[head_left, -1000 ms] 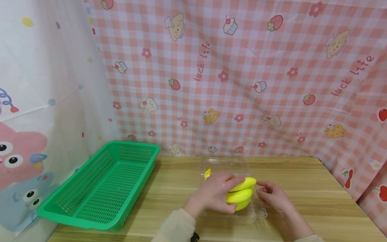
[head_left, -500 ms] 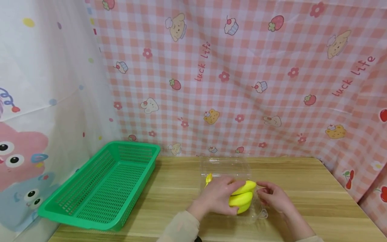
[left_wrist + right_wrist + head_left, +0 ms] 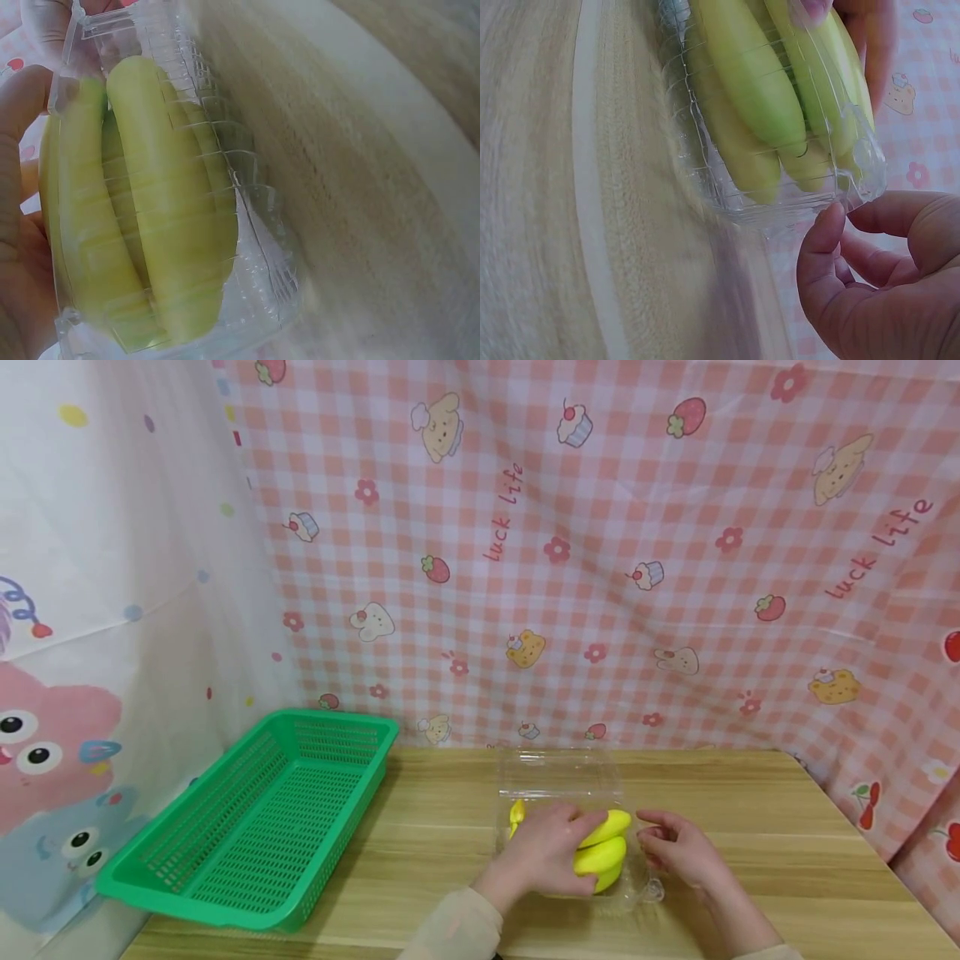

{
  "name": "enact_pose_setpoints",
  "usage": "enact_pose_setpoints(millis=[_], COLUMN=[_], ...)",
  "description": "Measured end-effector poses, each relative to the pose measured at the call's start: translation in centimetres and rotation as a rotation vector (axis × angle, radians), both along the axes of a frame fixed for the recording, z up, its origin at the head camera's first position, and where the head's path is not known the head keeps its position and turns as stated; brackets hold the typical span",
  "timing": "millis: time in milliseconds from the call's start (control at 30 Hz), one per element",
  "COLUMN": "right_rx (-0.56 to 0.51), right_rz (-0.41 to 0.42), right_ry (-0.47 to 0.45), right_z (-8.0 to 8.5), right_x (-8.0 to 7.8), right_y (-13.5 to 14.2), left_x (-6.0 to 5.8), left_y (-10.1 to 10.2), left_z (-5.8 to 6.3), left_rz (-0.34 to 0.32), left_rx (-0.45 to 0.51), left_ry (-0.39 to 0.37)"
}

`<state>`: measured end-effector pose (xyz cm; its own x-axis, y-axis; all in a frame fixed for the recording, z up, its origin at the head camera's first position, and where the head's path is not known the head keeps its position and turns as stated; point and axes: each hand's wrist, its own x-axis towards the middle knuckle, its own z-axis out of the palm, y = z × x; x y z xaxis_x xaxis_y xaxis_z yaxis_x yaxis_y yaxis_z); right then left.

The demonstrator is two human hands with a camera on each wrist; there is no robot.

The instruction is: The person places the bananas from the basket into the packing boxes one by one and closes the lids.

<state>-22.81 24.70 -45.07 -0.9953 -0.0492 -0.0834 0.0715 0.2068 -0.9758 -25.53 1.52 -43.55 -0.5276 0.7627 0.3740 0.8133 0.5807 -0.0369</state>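
A bunch of yellow bananas [image 3: 603, 857] lies within the clear plastic clamshell box [image 3: 558, 774], whose lid stands open at the back. My left hand [image 3: 546, 852] grips the bunch from above, fingers and thumb around it. Through the box's transparent wall the bananas [image 3: 169, 210] show lengthwise in the left wrist view, low inside it. At the box's right end, my right hand [image 3: 678, 847] pinches the rim between thumb and fingertips; the right wrist view shows this hand [image 3: 889, 274] at the corner. The yellow stem end [image 3: 517, 814] pokes out left of my left hand.
A green perforated plastic basket [image 3: 281, 835] stands on the left of the wooden table [image 3: 442, 810]. Behind the table hangs a pink checked cloth [image 3: 465, 610], and a white printed cloth [image 3: 172, 635] hangs at the left.
My left hand has moved the bananas slightly down and nearer me, deeper into the box. My right hand has stayed in place at the box's right end.
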Motion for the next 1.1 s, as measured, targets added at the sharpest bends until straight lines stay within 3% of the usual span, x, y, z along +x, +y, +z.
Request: enact_pose_setpoints(millis=[300,533,700,1100], right_rx=[-0.006,-0.019,-0.016,-0.013], right_rz=[-0.008,0.006,0.015,0.023], right_ry=[0.006,0.016,0.017,0.008], right_z=[-0.18,-0.23,-0.25,-0.28], right_x=[-0.02,0.0,-0.02,-0.15], right_y=[-0.05,0.04,0.06,0.21], left_x=[0.06,0.01,-0.01,-0.03], left_y=[-0.1,-0.33,-0.43,-0.95], left_z=[0.12,0.11,-0.12,-0.13], left_rz=[0.045,0.055,0.05,-0.035], left_rx=[0.001,-0.008,0.001,0.096], left_ry=[-0.094,-0.113,-0.106,-0.042])
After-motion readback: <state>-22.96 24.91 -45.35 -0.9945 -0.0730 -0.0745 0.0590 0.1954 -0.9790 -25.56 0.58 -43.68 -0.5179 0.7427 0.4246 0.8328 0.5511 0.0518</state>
